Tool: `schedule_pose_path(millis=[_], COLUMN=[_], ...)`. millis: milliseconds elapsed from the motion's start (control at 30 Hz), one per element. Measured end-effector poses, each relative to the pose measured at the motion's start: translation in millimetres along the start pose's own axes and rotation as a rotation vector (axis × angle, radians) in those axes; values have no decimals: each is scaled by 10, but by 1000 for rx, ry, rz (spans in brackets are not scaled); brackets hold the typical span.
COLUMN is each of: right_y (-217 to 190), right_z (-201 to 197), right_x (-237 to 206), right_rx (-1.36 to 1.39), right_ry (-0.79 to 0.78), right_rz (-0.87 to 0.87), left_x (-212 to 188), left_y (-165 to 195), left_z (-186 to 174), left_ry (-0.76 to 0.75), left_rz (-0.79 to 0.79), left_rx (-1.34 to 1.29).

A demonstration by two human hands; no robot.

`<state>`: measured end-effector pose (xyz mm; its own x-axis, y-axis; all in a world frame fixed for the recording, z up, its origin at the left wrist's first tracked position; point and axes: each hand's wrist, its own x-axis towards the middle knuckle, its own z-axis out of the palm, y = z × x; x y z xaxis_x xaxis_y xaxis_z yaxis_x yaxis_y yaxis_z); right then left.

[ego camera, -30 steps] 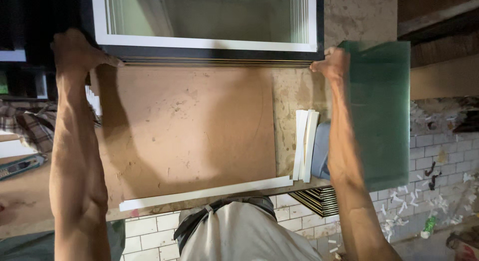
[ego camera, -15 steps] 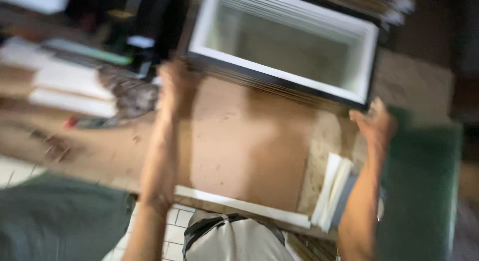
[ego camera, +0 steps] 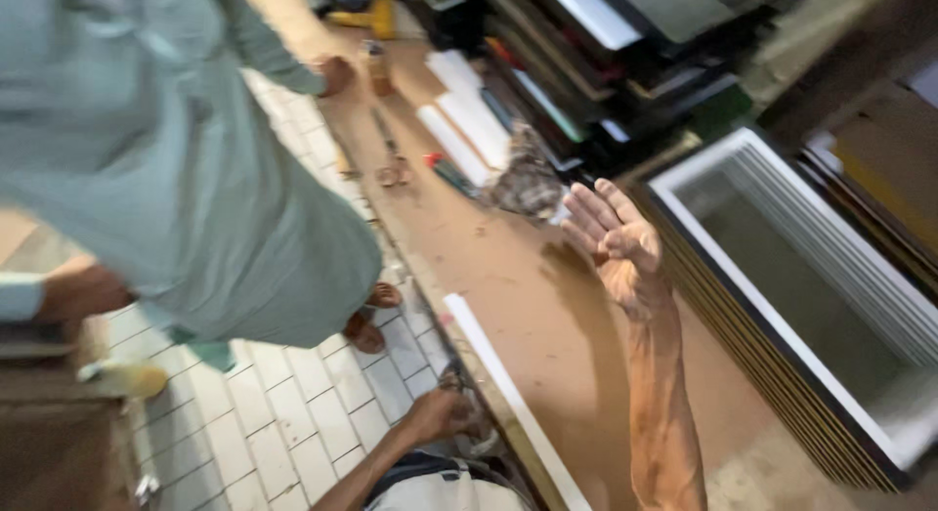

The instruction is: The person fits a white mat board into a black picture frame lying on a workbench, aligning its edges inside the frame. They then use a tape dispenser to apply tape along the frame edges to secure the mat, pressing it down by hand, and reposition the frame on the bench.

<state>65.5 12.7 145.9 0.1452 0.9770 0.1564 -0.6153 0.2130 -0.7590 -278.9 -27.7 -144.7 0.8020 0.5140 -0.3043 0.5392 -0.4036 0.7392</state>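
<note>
As viewed from overhead, right hand (ego camera: pixel 618 245) found raised over the brown board (ego camera: pixel 547 316), palm showing, fingers spread, holding nothing, clear of the surface. Just beside it to the right, stack of black-edged frames (ego camera: pixel 782 374) topped by a white-bordered frame (ego camera: pixel 743 228), lying flat on the bench (ego camera: pixel 430 228). Left hand (ego camera: pixel 442 413) low at the bench's near edge, fingers curled; grip not determinable through blur. White strip (ego camera: pixel 508 394) along the board's near edge, close to that hand. Further along the bench: white rolls (ego camera: pixel 467 120), crumpled cloth (ego camera: pixel 528 179). Co-worker in pale green garment (ego camera: pixel 176 159) standing on the tiled floor (ego camera: pixel 293 413), one hand (ego camera: pixel 337 73) at the bench edge.
</note>
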Motion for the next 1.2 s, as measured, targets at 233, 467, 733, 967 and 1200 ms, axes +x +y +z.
schedule_pose_path(millis=[233,467,733,967,1200], right_y=[486,714,1346,1189,1236], right_z=[616,477,202,723,1212], right_x=[566,603,-140,-129,793], right_rx=[70,375,505,317,285], right_ry=[3,154,289,536,356], right_rz=[25,-209,-328,-410,-286], left_x=[-419,-252,-1269,-1537,-1717], left_y=[-257,658,1487,1739,1527], left_z=[-279,-1960,-3678,-3768,-3767], left_ry=[9,372,608,462,527], left_rz=[3,637,1471,1443,1478], left_rx=[-164,-289,-343,-435,-103])
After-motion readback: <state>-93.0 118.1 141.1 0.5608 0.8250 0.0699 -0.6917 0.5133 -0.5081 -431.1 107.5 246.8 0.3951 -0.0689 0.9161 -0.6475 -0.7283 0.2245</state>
